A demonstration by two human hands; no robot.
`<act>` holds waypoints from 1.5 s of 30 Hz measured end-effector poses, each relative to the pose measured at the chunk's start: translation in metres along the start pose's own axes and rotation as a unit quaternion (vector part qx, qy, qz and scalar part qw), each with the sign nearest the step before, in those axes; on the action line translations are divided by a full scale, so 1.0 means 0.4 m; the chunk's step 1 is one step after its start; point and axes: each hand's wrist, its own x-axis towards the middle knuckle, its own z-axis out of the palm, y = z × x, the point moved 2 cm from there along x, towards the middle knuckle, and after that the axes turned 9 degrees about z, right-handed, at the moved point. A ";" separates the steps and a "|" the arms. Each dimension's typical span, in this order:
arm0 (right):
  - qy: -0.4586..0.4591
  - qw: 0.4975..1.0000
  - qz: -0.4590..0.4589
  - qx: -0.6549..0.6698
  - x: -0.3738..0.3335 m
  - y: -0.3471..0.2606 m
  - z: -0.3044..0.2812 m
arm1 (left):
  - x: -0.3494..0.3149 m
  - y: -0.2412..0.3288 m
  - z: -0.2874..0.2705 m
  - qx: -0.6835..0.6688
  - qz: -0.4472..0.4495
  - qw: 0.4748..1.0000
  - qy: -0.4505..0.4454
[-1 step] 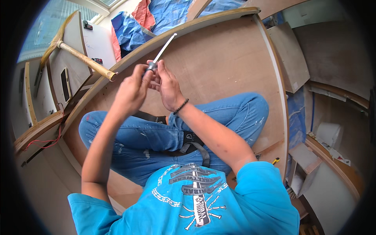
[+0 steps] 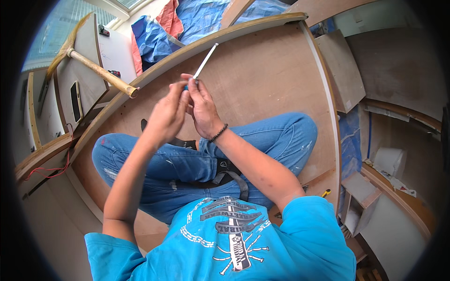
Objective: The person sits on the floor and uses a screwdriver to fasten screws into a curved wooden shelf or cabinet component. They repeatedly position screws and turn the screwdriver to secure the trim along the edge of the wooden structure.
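Observation:
In front of me, both hands are closed round a tool that looks like a screwdriver (image 2: 206,61), with a long bright shaft and a small knob at the tip. The shaft points up and to the right, away from me. My left hand (image 2: 168,111) pinches the handle end, and a bit of blue shows between the fingers. Against its other side, my right hand (image 2: 204,107) curls its fingers round the base of the shaft. Most of the handle is hidden by the fingers.
I sit cross-legged on a brown wooden panel (image 2: 262,75) with a raised rim. A long-handled wooden hammer or mallet (image 2: 103,72) lies at the left, beside a phone (image 2: 76,100). A yellow cutter (image 2: 326,193) is by my right knee. Blue tarps (image 2: 201,21) lie beyond the rim.
The screwdriver's tip has shifted slightly right and towards me. My left hand has moved right and now covers more of the handle.

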 end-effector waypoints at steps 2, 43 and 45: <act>0.039 0.994 -0.065 -0.078 -0.030 -0.033 -0.065 | -0.008 0.031 0.090 -0.032 0.039 0.999 -0.017; 0.341 0.612 0.249 -0.669 0.117 -0.813 -0.187 | 0.607 0.122 0.519 -0.827 -0.140 0.544 0.029; 0.353 0.698 0.305 -0.542 0.125 -0.825 -0.194 | 0.621 0.117 0.523 -0.828 -0.148 0.540 0.039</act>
